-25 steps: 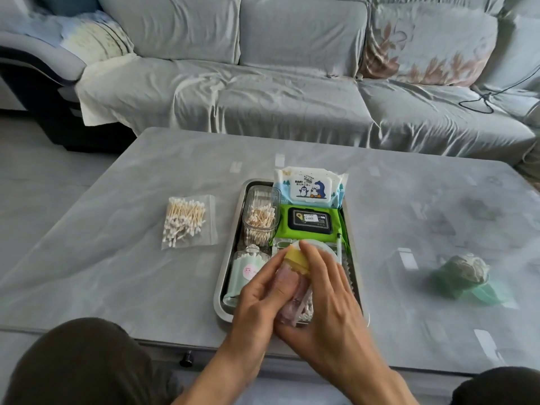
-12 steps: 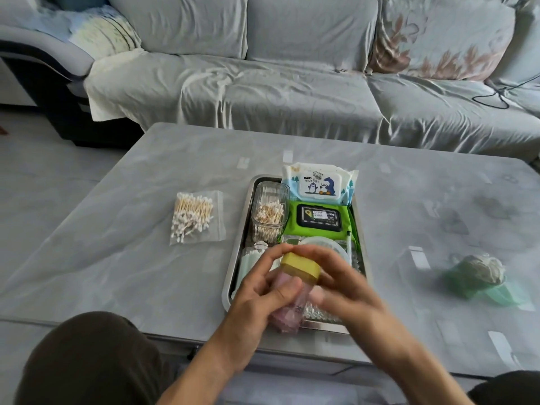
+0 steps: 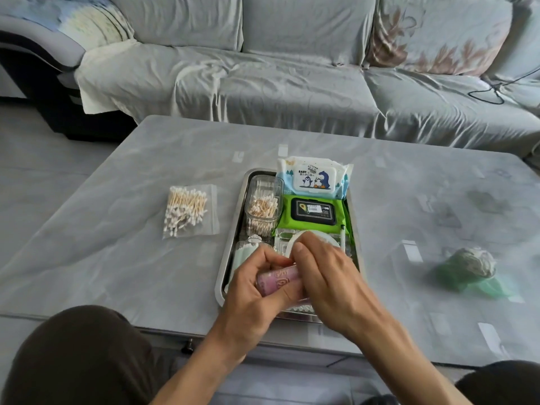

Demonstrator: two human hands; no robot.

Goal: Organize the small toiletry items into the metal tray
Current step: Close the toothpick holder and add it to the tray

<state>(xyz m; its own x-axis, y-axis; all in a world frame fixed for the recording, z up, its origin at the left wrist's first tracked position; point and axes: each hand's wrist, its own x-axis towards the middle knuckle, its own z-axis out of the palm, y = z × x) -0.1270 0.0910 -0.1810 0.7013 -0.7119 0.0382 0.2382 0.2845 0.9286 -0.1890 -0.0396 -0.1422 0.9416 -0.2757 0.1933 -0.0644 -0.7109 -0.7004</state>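
Note:
A small pink bottle [image 3: 277, 278] lies on its side between both hands over the near end of the metal tray [image 3: 231, 244]. My left hand [image 3: 257, 290] grips the bottle's body. My right hand [image 3: 327, 282] covers its cap end, fingers curled over it; the yellow cap is hidden. In the tray sit a penguin-print wipes pack [image 3: 314, 178], a green wipes pack [image 3: 312, 211], a clear box of cotton swabs [image 3: 263, 206], a round white lid [image 3: 318, 238] and a pale green container [image 3: 244, 252]. A plastic bag of cotton swabs [image 3: 188, 210] lies left of the tray.
The tray rests on a grey glass-topped table [image 3: 117, 252]. A crumpled green bag [image 3: 467, 270] lies on the table's right side. A grey sofa [image 3: 292, 83] stands behind the table. My knees show at the bottom corners.
The pink bottle has tipped from upright to lying sideways. My right hand has closed over its yellow cap, which showed before. The camera shifted slightly.

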